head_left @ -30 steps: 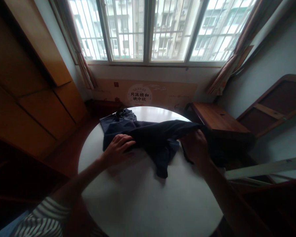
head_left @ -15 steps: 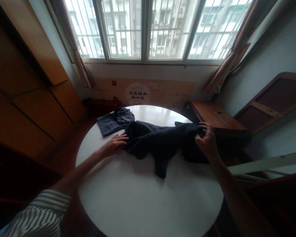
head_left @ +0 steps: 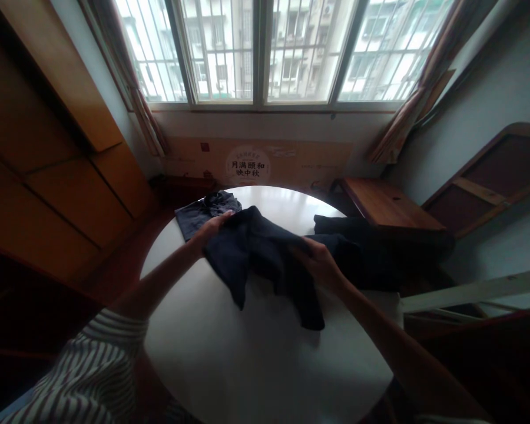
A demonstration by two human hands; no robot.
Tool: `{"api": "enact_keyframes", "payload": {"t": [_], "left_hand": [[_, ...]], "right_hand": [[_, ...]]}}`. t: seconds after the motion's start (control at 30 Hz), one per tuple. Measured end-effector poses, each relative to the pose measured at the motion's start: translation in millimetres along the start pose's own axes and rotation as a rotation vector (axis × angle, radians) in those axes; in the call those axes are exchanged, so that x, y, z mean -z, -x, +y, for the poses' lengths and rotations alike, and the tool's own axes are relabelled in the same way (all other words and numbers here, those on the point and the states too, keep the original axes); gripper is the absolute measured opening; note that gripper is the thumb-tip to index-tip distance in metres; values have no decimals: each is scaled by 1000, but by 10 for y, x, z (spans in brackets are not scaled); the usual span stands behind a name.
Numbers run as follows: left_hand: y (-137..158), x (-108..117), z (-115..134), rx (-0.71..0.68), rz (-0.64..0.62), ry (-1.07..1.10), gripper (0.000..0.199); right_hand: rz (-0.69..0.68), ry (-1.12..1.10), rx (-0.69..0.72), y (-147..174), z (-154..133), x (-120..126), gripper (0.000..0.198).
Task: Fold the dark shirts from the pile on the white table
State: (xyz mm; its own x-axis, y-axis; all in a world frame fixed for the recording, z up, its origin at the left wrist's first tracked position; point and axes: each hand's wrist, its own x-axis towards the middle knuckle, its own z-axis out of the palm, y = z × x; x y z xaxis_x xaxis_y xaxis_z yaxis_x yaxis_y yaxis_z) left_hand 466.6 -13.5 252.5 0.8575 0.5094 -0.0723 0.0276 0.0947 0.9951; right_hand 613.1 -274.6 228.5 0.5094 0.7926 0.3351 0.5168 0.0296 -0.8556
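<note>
1. The left hand has its fingers bent nearly closed over the far-left edge of the dark garment; the fingertips are partly lost against the fabric, so the exact pinch cannot be told.
2. The right hand is curled round the garment's right side, its thumb hard to make out in the shadow.
3. The garment sits between the two hands, its upper edge raised and two flaps drooping toward the person, one below the left hand and a longer one below the right.
4. Half a second ago the left hand lay lower, at the garment's near-left edge, and the right hand was farther out; now the left reaches farther forward and the right has come inward.
5. The garment is therefore bunched and lifted rather than stretched sideways, with both hands controlling it.
6. Just beyond the left hand lies a folded dark cloth; right of the right hand lies more dark fabric, on the white table.
</note>
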Motion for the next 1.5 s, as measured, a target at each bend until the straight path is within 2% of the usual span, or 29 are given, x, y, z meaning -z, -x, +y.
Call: {"api": "enact_keyframes", "payload": {"t": [0.07, 0.1, 0.17, 0.23, 0.27, 0.33, 0.37, 0.43, 0.5, 0.57, 0.63, 0.77, 0.87, 0.93, 1.03, 1.13, 1.27, 1.33, 1.4, 1.5], "left_hand": [[-80, 72, -124, 84, 38, -1, 59], [-85, 110, -196, 120, 28, -28, 64], [-32, 171, -335, 125, -30, -160, 73], [64, 200, -445, 39, -122, -363, 78], [114, 202, -487, -25, -166, -473, 82], [190, 192, -546, -153, -223, -664, 88], [211, 185, -565, -206, -232, -731, 83], [220, 175, -585, -286, -230, -806, 59], [198, 180, -584, -324, -206, -811, 40], [169, 203, -556, -346, -138, -772, 35], [157, 239, -491, -382, -7, -710, 35], [217, 364, -216, -468, 209, -464, 40], [279, 524, 87, -503, 287, -275, 39], [269, 653, 258, -492, 311, -266, 38], [139, 824, 328, -413, 300, -380, 41], [-51, 900, 129, -257, 228, -528, 44], [-176, 845, -290, -111, 128, -663, 45], [-150, 785, -449, -64, 102, -722, 48], [-66, 720, -546, -40, 54, -785, 51], [161, 627, -562, 8, -170, -775, 49]], "right_hand": [[148, -146, -141, -67, 74, 50, 36], [171, -208, -228, -96, 125, 80, 38], [135, -262, -390, -135, 238, 132, 43], [77, -185, -455, -146, 340, 164, 48], [67, -98, -434, -139, 376, 172, 55], [90, 125, -304, -106, 411, 176, 75], [91, 237, -218, -79, 411, 173, 84], [33, 418, -82, -14, 391, 160, 97], [-54, 538, -32, 54, 368, 144, 90], [-90, 602, -41, 108, 355, 138, 59], [-78, 596, -40, 137, 335, 159, 29], [83, 419, -67, 143, 177, 327, 29], [234, 87, -133, 111, -6, 554, 33], [309, -118, -144, 64, -78, 710, 38], [357, -220, -150, -46, -46, 853, 43], [257, -158, -212, -147, 108, 819, 43], [110, -26, -329, -176, 350, 579, 48], [79, 91, -331, -163, 461, 449, 47], [49, 228, -303, -156, 553, 352, 56], [9, 296, -257, -161, 613, 304, 59]]}}
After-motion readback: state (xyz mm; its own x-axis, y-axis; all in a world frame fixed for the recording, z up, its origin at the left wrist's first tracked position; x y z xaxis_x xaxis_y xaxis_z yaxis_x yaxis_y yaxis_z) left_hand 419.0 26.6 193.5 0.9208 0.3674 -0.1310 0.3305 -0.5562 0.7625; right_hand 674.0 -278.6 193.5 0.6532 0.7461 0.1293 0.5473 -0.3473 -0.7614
